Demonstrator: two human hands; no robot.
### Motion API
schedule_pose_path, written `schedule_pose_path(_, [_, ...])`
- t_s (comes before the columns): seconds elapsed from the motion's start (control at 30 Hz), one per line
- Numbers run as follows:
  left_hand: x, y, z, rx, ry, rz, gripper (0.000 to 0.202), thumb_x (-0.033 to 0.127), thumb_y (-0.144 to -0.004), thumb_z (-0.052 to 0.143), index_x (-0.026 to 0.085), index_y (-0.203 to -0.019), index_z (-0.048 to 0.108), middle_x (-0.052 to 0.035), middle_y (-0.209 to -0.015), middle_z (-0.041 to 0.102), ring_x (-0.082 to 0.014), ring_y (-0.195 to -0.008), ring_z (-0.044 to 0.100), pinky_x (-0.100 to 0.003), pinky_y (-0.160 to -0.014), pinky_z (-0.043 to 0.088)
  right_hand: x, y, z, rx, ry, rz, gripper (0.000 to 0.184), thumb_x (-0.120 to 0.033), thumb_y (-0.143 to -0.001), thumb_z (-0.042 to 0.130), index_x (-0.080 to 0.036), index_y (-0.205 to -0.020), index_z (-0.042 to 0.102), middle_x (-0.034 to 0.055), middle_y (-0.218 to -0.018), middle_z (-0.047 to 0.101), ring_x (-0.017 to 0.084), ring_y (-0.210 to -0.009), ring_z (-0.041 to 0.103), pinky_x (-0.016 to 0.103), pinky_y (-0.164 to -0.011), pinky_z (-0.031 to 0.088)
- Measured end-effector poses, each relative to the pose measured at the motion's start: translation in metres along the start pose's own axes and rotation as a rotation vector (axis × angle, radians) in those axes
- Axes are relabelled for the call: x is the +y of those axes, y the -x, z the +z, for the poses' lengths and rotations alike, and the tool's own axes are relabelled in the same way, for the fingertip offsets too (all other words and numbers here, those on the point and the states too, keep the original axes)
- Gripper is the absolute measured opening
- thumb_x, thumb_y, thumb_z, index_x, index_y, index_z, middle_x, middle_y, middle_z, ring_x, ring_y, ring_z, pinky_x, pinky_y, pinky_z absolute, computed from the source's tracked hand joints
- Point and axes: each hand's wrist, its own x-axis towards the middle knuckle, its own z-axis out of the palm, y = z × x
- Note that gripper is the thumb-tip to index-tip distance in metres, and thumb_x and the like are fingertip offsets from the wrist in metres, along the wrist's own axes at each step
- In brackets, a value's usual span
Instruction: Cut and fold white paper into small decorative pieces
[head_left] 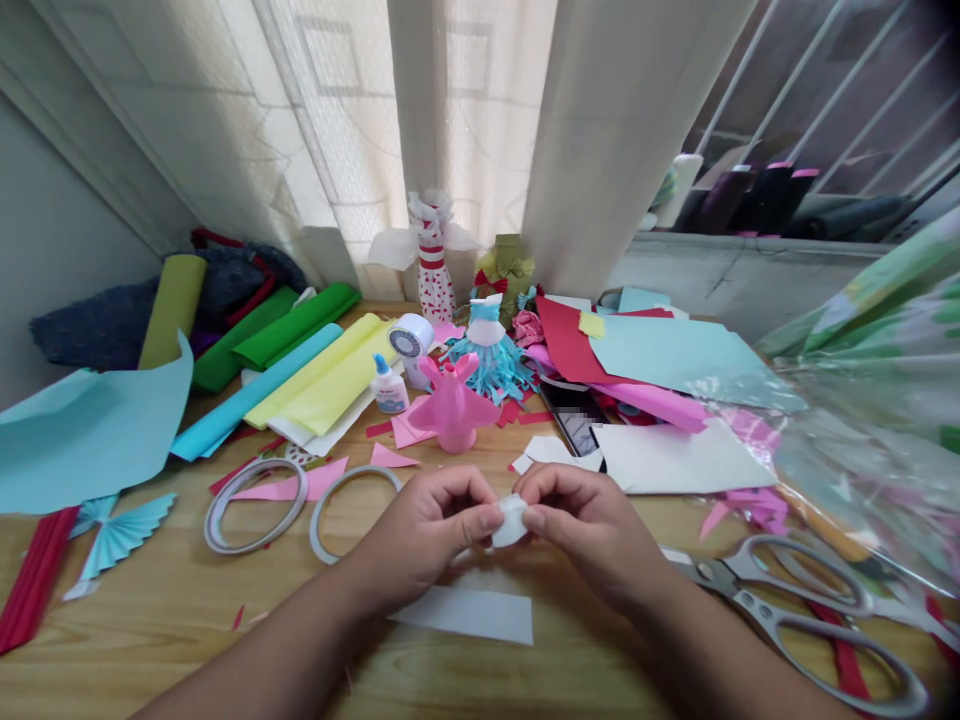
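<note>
Both my hands meet over the wooden table [172, 620], pinching a small white piece of paper [511, 520] between them. My left hand [427, 530] grips its left side with thumb and fingers curled. My right hand [585, 525] grips its right side the same way. A white paper strip [469, 612] lies flat on the table just below my hands. A pink paper dress [452, 405] stands a little beyond them, and a blue fringed paper dress [487, 355] stands behind that.
Large scissors [795, 610] lie at the right. Two tape rings [255, 505] rest at the left, near a glue bottle [388, 385]. Coloured paper sheets and rolls [300, 370], a phone [574, 415] and clear plastic wrap [885, 400] crowd the back and right.
</note>
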Motion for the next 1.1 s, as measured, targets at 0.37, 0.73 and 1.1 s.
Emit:
schedule_pose_path(0.37, [-0.0007,0.0016,0.003,-0.065,0.084,-0.094,0.025,0.037,-0.077,0.062,0.014,-0.068,0.057,-0.0005,-0.06,0.054,-0.0123,-0.06,0.052,-0.022,-0.053,0.039,-0.0087,-0.0001,0.005,0.109,0.59,-0.467,0.009,-0.014,-0.078,0.056,-0.018,-0.07,0.058,0.0019,-0.065,0.058,0.013,-0.06,0.055,0.026,-0.056,0.045])
schedule_pose_path(0.73, [0.0013,-0.0003,0.0066,0.076,-0.095,-0.057,0.023,0.036,-0.079,0.058,0.016,-0.069,0.053,0.0018,-0.061,0.05,-0.0103,-0.056,0.048,-0.021,-0.05,0.037,-0.0073,0.0016,0.0069,0.074,0.632,-0.418,0.01,-0.013,-0.078,0.054,-0.018,-0.07,0.057,0.0008,-0.063,0.058,0.013,-0.059,0.051,0.025,-0.055,0.041])
schedule_pose_path(1.1, [-0.0005,-0.0006,0.0054,0.108,-0.344,0.172,0.018,0.028,-0.082,0.056,0.015,-0.07,0.057,0.0015,-0.065,0.054,-0.011,-0.062,0.049,-0.023,-0.059,0.039,-0.0073,0.0019,0.006,0.073,0.363,-0.152,0.011,-0.025,-0.076,0.058,-0.015,-0.071,0.062,0.0035,-0.066,0.062,0.014,-0.061,0.055,0.026,-0.056,0.045])
